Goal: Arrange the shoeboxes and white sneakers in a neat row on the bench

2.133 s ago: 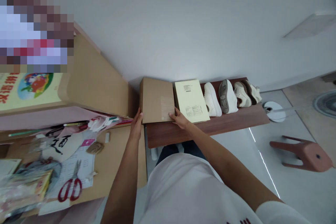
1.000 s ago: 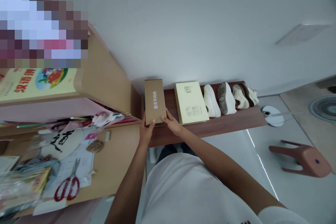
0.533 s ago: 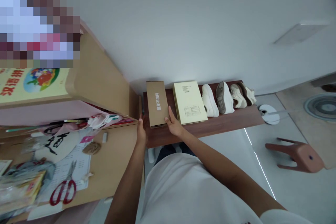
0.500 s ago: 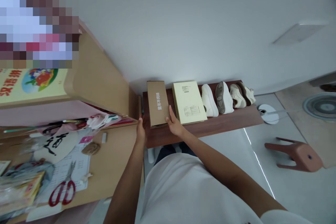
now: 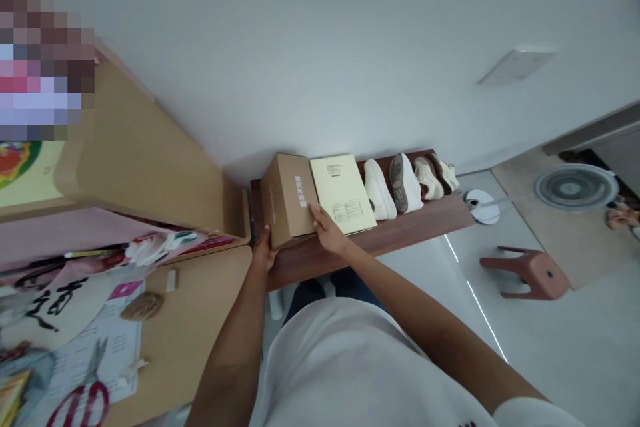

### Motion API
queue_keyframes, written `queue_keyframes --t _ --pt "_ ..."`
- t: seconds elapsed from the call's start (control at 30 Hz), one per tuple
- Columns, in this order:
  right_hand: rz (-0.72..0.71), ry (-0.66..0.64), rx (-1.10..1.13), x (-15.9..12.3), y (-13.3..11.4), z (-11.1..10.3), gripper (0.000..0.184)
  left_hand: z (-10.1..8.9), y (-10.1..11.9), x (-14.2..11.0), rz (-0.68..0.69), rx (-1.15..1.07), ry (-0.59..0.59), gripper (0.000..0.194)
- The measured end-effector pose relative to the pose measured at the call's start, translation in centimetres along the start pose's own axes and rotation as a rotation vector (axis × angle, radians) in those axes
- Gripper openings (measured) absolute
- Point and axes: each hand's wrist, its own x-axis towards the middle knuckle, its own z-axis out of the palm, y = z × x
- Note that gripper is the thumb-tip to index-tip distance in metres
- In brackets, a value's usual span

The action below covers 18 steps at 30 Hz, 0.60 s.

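A brown shoebox (image 5: 297,193) with white lettering sits at the left end of a dark wooden shelf top (image 5: 345,250), turned so that its left side shows. My left hand (image 5: 263,250) holds that side near the front corner, thumb up against it. On the opposite side, the fingers of my right hand (image 5: 327,228) press on the box's front right edge. Right against it lies a pale yellow shoebox (image 5: 343,190) with printed labels. Farther right are a white shoe (image 5: 380,190), another white shoe with its grey sole showing (image 5: 406,183), and beige shoes (image 5: 429,177).
On the left stands a desk (image 5: 195,300) with red-handled scissors (image 5: 83,403), papers and a brown bundle (image 5: 143,305). A wall rises behind the shelf. To the right are a pink stool (image 5: 540,273), a white disc-shaped base (image 5: 483,207) and a round fan (image 5: 575,187).
The brown shoebox has turned and shifted, so its left side now shows and it meets the yellow box. My left hand has come onto it from the shelf's end. The view has swung right.
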Motion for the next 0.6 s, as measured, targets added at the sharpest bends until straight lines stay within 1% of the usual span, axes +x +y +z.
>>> queue_keyframes --t 0.07,0.13,0.2,0.3,0.43,0.5,0.6 --pt "0.062 0.017 -0.021 0.0 -0.8 -0.6 0.075 0.0 0.4 -0.4 0.042 -0.038 -0.018 0.042" --pt "0.113 0.018 -0.03 -0.2 -1.7 -1.3 0.08 -0.2 1.3 -1.1 0.074 -0.045 -0.023 0.044" --pt "0.132 -0.009 -0.023 -0.3 -2.4 -1.7 0.085 -0.4 2.4 -1.9 0.119 -0.034 0.0 0.048" --pt "0.149 -0.073 0.02 0.0 -2.9 -1.8 0.09 -0.6 3.9 -3.0 0.231 -0.023 0.051 0.05" --pt "0.247 -0.137 0.111 1.0 -2.3 -0.8 0.087 -0.4 4.8 -4.1 0.376 0.037 0.096 0.053" --pt "0.284 -0.166 0.141 1.5 -1.6 0.0 0.08 -0.4 4.7 -4.3 0.42 0.093 0.109 0.054" --pt "0.296 -0.183 0.129 2.2 -0.4 1.1 0.067 -0.8 4.0 -4.1 0.456 0.131 0.132 0.058"
